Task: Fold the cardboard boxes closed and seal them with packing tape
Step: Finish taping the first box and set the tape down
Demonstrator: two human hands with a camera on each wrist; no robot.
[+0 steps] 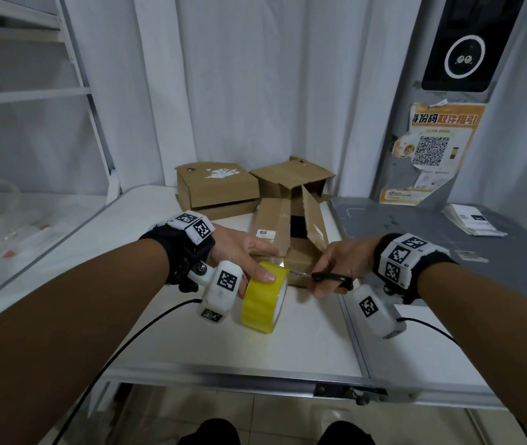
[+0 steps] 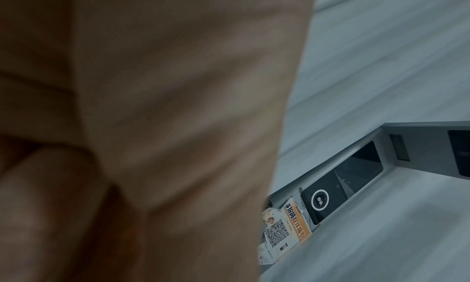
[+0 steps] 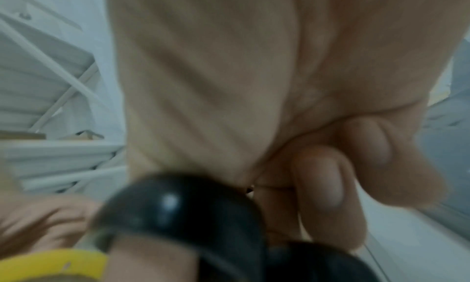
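My left hand (image 1: 249,261) grips a yellow roll of packing tape (image 1: 263,297) just above the white table, thumb across its top. A short clear strip runs from the roll to the near end of a long cardboard box (image 1: 300,261) whose top flaps stand partly open. My right hand (image 1: 332,271) holds black-handled scissors (image 1: 332,278), blades pointing left at that strip beside the box corner. In the right wrist view the scissor handle (image 3: 178,212) and the tape roll (image 3: 50,264) show blurred. The left wrist view is mostly filled by my palm (image 2: 152,105).
Two more cardboard boxes, one (image 1: 217,187) on the left and one (image 1: 291,178) on the right, sit at the back of the white table (image 1: 223,342). A grey counter (image 1: 448,232) with papers adjoins on the right, a white shelf rack (image 1: 47,91) on the left. Cables trail from both wrists.
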